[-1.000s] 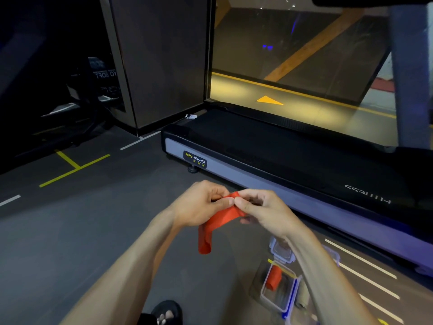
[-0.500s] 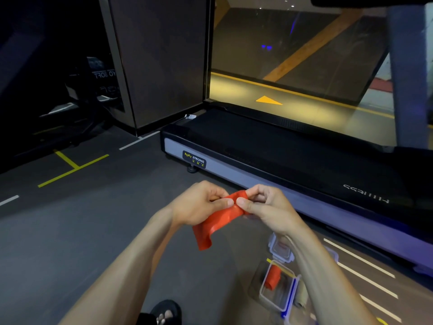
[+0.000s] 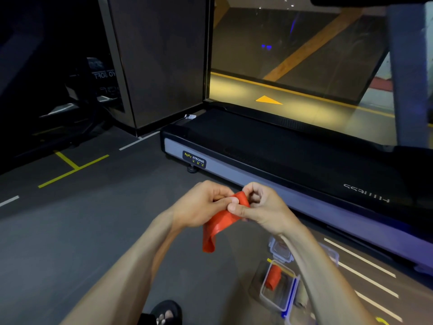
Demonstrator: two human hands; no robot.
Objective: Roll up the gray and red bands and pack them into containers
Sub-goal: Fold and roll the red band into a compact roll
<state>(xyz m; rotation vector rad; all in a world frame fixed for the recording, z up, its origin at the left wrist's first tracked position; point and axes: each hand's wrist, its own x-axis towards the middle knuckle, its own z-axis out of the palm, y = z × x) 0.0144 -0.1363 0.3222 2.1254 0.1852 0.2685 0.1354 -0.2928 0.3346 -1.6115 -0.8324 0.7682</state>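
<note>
Right now I have my left hand [image 3: 201, 205] and right hand [image 3: 262, 207] both pinching the top of the red band [image 3: 220, 225], thumbs touching over the rolled end. Its long axis runs down and to the left, with the free tail hanging loose above the gray floor [image 3: 70, 242]. On the floor by my right forearm, an open clear container [image 3: 281, 299] holds a rolled red band [image 3: 273, 276]. The treadmill [image 3: 281, 156] label reads "BODY STRONG".
</note>
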